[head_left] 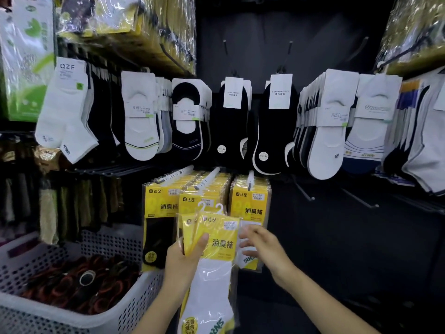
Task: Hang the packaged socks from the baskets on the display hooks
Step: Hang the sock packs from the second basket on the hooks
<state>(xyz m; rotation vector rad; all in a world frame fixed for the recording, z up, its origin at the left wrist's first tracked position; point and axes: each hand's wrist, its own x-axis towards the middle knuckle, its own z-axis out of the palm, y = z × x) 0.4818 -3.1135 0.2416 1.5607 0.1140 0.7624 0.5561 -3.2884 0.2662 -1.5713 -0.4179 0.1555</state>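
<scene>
My left hand (184,257) grips a small stack of yellow packaged white socks (212,239) with white plastic hanger hooks on top, held upright in front of the display. My right hand (258,242) hovers at the right edge of the stack with its fingers relaxed and spread, close to the packs. Just behind hang three rows of the same yellow packs (250,201) on white display hooks (208,177).
A white perforated basket (125,307) with dark sock bundles sits at lower left. Above hang rows of white and black socks (231,121). Bare black hooks (303,191) stick out at right. Green and yellow packs fill the upper left.
</scene>
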